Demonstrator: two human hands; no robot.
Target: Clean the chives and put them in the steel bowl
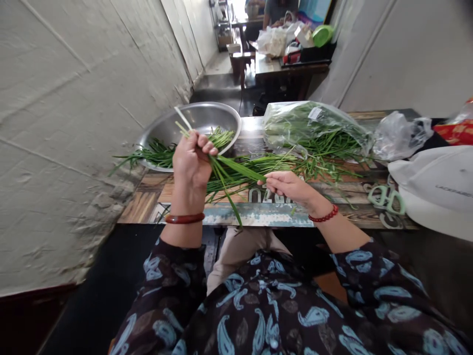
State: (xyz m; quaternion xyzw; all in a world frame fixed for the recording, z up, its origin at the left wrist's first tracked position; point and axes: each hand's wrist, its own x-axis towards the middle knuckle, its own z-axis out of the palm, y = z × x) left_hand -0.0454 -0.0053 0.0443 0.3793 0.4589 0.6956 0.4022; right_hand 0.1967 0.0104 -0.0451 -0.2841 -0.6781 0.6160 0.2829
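Note:
My left hand (192,157) is closed around a few garlic chives (236,170), raised in front of the metal bowl. Their pale stem ends stick up above the fist, and the green leaves hang down to the right. With thumb and fingers pinched, my right hand (286,185) grips the leaf tips of the same chives, just over the table. Beneath and behind the hands lies a loose pile of chives (275,162) on the wooden tabletop (138,199). The wide metal bowl (162,121) at the left holds more chives, some trailing over its rim.
A clear plastic bag (291,116) of chives lies behind the pile. To the right are a crumpled plastic bag (401,135), green-handled scissors (388,199) and a white cap (438,182). A rough wall (74,123) borders the left. A person (281,12) is at a cluttered table further back.

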